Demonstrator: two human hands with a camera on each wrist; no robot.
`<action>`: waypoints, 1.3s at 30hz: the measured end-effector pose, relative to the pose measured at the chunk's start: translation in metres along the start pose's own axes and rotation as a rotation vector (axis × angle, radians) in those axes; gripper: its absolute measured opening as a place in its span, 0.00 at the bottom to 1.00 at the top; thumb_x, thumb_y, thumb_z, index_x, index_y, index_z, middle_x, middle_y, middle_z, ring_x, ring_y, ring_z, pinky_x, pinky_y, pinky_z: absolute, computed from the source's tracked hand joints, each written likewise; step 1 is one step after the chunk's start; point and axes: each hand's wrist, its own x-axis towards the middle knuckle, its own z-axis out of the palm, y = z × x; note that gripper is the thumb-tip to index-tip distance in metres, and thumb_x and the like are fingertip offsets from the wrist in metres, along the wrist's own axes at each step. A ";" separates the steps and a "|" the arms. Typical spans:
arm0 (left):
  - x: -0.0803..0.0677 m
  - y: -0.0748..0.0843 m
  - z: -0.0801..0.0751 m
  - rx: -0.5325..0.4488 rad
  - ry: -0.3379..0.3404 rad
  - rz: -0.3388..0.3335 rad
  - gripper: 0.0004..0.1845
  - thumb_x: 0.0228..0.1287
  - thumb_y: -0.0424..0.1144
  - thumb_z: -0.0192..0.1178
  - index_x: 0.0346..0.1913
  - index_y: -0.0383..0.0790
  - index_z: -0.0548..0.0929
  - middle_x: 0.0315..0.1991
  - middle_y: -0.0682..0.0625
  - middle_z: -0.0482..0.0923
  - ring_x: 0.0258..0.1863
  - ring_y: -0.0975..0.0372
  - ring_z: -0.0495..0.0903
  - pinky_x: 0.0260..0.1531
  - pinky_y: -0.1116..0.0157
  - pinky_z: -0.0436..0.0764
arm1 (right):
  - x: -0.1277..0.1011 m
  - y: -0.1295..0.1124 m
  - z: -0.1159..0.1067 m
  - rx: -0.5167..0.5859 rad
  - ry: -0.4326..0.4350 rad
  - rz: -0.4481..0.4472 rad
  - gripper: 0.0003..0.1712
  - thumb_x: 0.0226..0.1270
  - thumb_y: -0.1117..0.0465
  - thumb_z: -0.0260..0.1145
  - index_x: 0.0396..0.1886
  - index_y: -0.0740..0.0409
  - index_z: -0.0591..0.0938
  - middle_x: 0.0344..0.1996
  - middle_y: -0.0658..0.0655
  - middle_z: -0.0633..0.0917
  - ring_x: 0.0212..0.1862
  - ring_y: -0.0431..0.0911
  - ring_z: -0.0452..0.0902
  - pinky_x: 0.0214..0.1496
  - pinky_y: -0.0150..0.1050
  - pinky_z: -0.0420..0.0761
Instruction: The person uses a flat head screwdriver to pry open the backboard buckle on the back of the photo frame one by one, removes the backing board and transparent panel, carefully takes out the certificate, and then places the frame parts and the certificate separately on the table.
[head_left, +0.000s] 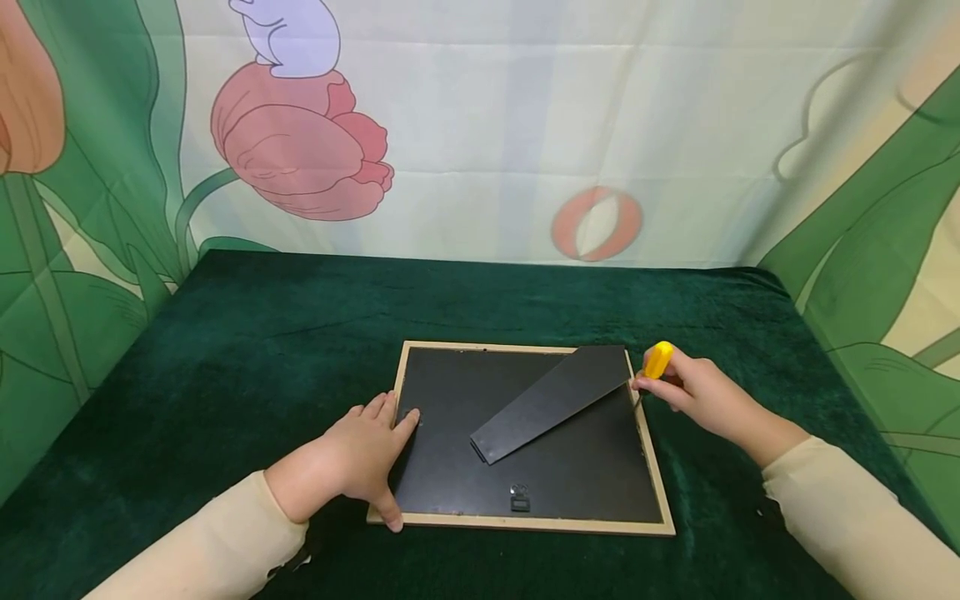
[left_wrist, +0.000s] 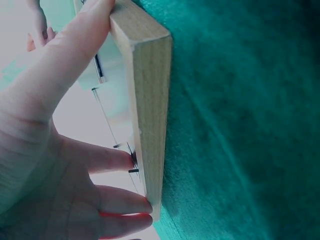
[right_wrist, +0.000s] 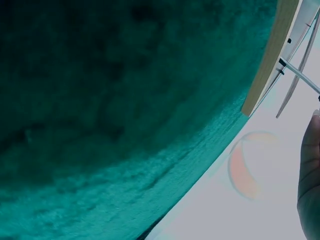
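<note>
A picture frame (head_left: 525, 523) with a light wooden rim lies face down, its black backing board (head_left: 442, 392) upward. A black easel stand leg (head_left: 551, 404) slants across the board. My left hand (head_left: 367, 454) rests spread on the frame's left side, thumb at the near corner; in the left wrist view its fingers touch the wooden rim (left_wrist: 150, 100). My right hand (head_left: 705, 392) grips a yellow-handled screwdriver (head_left: 659, 360) at the right rim. In the right wrist view the screwdriver's shaft (right_wrist: 302, 77) reaches the frame's inner edge, near small dark tabs (right_wrist: 280, 71).
Dark green velvet cloth (head_left: 300, 333) covers the table. Behind it hangs a printed curtain (head_left: 480, 125) with flowers and leaves. A small metal hanger (head_left: 519, 503) sits on the board near its front edge.
</note>
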 end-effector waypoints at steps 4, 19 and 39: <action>-0.001 0.001 0.001 -0.004 0.004 -0.004 0.68 0.08 0.71 0.63 0.63 0.40 0.55 0.62 0.35 0.46 0.60 0.45 0.46 0.54 0.48 0.52 | -0.002 0.002 0.000 0.009 0.007 0.010 0.13 0.58 0.57 0.57 0.42 0.55 0.68 0.29 0.52 0.79 0.19 0.42 0.67 0.21 0.32 0.71; -0.001 0.003 -0.002 -0.009 -0.014 -0.014 0.68 0.08 0.70 0.64 0.63 0.39 0.55 0.62 0.34 0.47 0.59 0.45 0.47 0.53 0.48 0.53 | -0.007 -0.012 0.002 0.027 -0.026 -0.017 0.09 0.58 0.61 0.57 0.39 0.52 0.69 0.32 0.52 0.78 0.30 0.44 0.75 0.32 0.31 0.75; 0.001 0.000 -0.001 -0.011 -0.012 -0.003 0.68 0.08 0.71 0.62 0.63 0.39 0.55 0.62 0.34 0.46 0.60 0.45 0.47 0.54 0.49 0.53 | -0.027 -0.035 -0.013 -0.155 0.141 -0.077 0.11 0.51 0.55 0.63 0.35 0.46 0.73 0.28 0.42 0.72 0.25 0.38 0.66 0.24 0.30 0.70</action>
